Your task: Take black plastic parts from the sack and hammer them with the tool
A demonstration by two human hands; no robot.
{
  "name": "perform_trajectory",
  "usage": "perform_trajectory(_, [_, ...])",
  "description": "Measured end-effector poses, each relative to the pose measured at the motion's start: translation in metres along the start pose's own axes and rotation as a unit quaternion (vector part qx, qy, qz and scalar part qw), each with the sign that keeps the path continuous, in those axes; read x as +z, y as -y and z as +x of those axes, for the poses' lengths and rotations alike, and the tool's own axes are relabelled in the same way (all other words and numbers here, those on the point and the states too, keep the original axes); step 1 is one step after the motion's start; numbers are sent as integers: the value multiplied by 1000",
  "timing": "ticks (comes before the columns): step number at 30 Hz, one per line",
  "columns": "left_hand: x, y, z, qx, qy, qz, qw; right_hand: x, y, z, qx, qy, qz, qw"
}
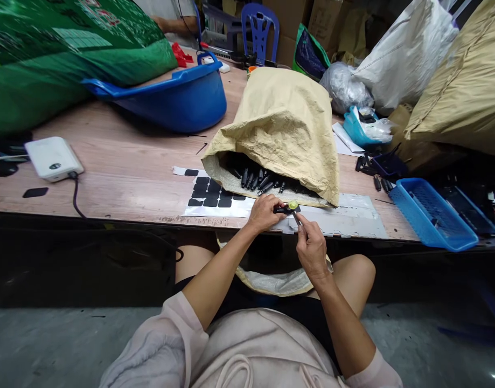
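At the table's front edge my left hand point(265, 213) is closed on a small black part point(280, 209), which looks like the pieces in the bag. My right hand point(313, 243) grips a thin metal tool point(297, 217); its exact kind is too small to tell. The tool's tip meets a round yellow-green piece point(293, 205) at the end of the black part. Just beyond my hands lies an open tan sack point(287, 116), its mouth facing me, with several black cylindrical pieces point(255, 179) inside. Black rounded-square stickers point(207, 188) on a white sheet are left of my left hand.
A blue basin point(182, 99) and a large green sack point(121, 48) stand at the back left. The white device point(53, 158) has a cable. At right are a blue basket point(435, 215), a teal bowl point(364, 129) and more sacks. Another person's arm point(176, 25) shows at the back.
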State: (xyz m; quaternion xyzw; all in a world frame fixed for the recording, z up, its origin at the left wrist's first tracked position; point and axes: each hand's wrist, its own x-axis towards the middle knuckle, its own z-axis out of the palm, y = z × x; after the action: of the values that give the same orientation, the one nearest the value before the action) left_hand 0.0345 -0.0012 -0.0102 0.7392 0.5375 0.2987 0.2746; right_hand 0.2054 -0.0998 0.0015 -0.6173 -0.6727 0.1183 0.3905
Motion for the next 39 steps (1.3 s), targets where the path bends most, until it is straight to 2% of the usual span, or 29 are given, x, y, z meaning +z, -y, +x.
perform_trajectory(4, [2,3,1,0,-2,-4,1000,-9,10,8,-9,-7,4,1000])
perform_trajectory(8, [2,3,1,4,4,-7,1000,-15,23,13,-50,-59,4,997])
perform_trajectory(11, [1,0,1,-5,2,-2,1000,-8,21,7,-55,-39,-30,997])
perform_trajectory(15, [1,1,1,-5,0,-4,1000,-4,13,2,-34,16,-40,999])
perform_trajectory(22, [2,6,1,7,-2,-15,1000,-19,13,7,-24,-61,-37,997])
perform_trajectory(28, [0,1,0,-3,-3,-9,1000,-10,1,0,-10,-6,-45,999])
perform_trajectory(34, [-3,0,-2,6,0,-1,1000,-24,-1,13,27,-43,10,999])
perform_trajectory(39, [-3,2,-2,11,-1,-16,1000,-24,-17,13,91,-61,80,991])
